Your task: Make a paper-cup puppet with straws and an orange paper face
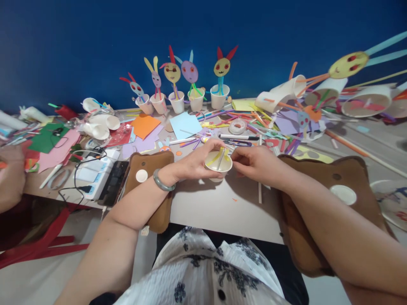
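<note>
A white paper cup (217, 174) sits in my left hand (203, 161), thumb and fingers wrapped around its side. Yellow strips (215, 161) and a thin greyish stick-like piece (220, 159) show inside the cup. Close by the cup's right rim is my right hand (254, 164), its fingers curled together; what they pinch, if anything, is hidden. A thin white stick (260, 186) lies on the table under that hand. Farther back stand several paper cups, one of them a cup (219, 100) bearing a yellow paper face (221, 67) with red ears.
Brown cushions lie left (159, 195) and right (324, 212) of me. Coloured paper, markers and a tape roll (237, 126) cover the table's back. At left are a power strip (103, 173) with cables and another person's hand (12, 178). Tipped cups (280, 95) lie at right.
</note>
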Demonstrator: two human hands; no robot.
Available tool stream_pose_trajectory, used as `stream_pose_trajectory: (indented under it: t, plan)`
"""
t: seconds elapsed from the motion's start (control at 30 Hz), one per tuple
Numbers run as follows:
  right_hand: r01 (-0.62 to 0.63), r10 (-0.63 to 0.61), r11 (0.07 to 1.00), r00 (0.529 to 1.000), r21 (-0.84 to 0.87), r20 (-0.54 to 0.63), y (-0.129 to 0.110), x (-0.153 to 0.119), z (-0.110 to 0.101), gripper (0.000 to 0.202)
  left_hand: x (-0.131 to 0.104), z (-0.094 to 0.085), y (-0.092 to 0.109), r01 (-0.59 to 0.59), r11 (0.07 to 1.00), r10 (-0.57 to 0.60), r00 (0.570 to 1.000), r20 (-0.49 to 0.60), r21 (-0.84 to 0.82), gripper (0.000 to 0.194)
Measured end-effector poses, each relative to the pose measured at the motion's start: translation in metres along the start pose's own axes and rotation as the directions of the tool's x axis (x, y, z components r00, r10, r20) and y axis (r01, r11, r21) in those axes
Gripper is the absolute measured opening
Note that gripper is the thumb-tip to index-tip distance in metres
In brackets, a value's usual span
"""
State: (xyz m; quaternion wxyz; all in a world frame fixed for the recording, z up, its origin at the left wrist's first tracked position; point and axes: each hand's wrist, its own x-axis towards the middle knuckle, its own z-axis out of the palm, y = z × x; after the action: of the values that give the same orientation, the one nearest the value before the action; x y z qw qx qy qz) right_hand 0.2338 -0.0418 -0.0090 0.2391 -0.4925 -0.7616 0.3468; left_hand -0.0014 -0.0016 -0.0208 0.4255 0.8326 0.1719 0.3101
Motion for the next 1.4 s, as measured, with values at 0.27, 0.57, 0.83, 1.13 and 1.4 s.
stream_pose_trajectory:
  t: [0.27,0.57,0.83,1.13,1.4]
  plan:
    - [0.004,-0.004,1.000,1.000,-0.013,0.025,-0.007,-0.002,-0.008,0.023,0.002,-0.002,0.003,0.044,0.998,-0.045,0.999,-0.014,-0.047,0.062]
    - [0.078,-0.068,0.978,0.996,-0.194,0.054,-0.020,-0.001,-0.004,0.033,0.002,0.006,0.001,0.001,1.000,-0.001,1.000,-0.004,-0.008,0.069]
    - [-0.018,0.013,0.955,1.000,-0.297,-0.017,-0.017,0.001,-0.008,0.027,0.001,-0.010,-0.003,0.292,0.946,-0.309,0.943,-0.123,-0.138,0.085]
    - [-0.074,0.069,0.934,0.997,-0.350,-0.025,-0.012,0.004,-0.009,0.030,0.004,-0.015,-0.001,0.429,0.858,-0.467,0.880,-0.082,-0.282,0.036]
    - [-0.048,0.026,0.954,0.997,-0.295,-0.078,-0.009,0.006,-0.011,0.052,0.007,-0.013,-0.001,0.309,0.915,-0.357,0.920,-0.161,-0.261,0.027]
